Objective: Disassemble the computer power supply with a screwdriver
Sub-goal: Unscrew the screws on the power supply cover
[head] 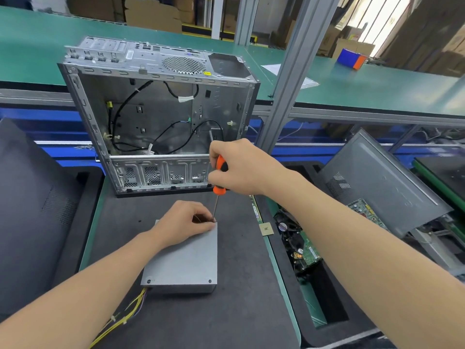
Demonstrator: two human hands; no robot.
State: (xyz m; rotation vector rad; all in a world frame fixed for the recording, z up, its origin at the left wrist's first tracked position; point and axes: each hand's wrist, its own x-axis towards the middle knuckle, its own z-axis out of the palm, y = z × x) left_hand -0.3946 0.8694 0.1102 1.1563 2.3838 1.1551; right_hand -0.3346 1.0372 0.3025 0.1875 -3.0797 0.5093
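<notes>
A grey metal power supply lies flat on the dark mat, with yellow wires trailing from its near left corner. Two dark screws show along its near edge. My right hand grips the orange and black handle of a screwdriver held upright, its thin shaft reaching down to the supply's far right corner. My left hand rests on the far end of the supply, fingertips curled around the shaft tip at that corner. The tip itself is hidden by my fingers.
An empty silver computer case with loose black cables stands open behind the supply. A grey side panel leans at the right above circuit boards in a bin. A black panel lies at the left.
</notes>
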